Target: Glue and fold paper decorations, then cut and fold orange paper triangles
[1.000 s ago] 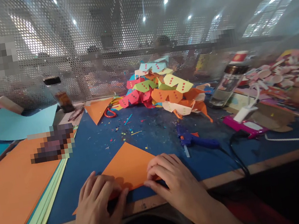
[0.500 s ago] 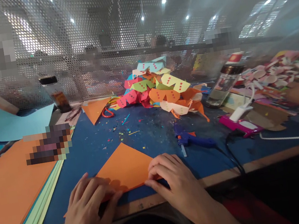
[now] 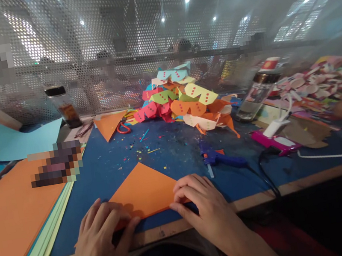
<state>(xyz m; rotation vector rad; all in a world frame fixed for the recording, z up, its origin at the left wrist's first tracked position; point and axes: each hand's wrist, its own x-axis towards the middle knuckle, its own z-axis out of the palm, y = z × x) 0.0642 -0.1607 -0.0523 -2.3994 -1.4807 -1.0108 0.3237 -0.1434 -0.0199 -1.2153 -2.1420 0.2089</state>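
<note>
Head cam: orange paper [image 3: 146, 186] lay nr front table edge [image 3: 161, 233], tip pointing away. L hand [image 3: 98, 234] on its L side, R hand [image 3: 207, 213] on its R — both half-curled, thumbs by near edge; couldn't tell if pinching. Blue tabletop [image 3: 99, 169] ran from tip to scissors [image 3: 123, 128]; glue gun [image 3: 228, 160] R, paper stack [image 3: 22, 212] L — both apart.

A: Where is the paper sheet [image 3: 146, 190] positioned?
B: On the bench [image 3: 102, 165], near its front edge, between the left hand [image 3: 101, 230] and the right hand [image 3: 202, 205].
A: What lies to its left?
B: The paper stack [image 3: 20, 221], with the jar [image 3: 67, 110] standing behind it.
A: To its right?
B: The glue gun [image 3: 228, 160]; further right, the power strip [image 3: 264, 141].
A: Behind it?
B: The cutout pile [image 3: 183, 104], with scissors [image 3: 124, 132] to its left and the bottle [image 3: 253, 97] to its right.
</note>
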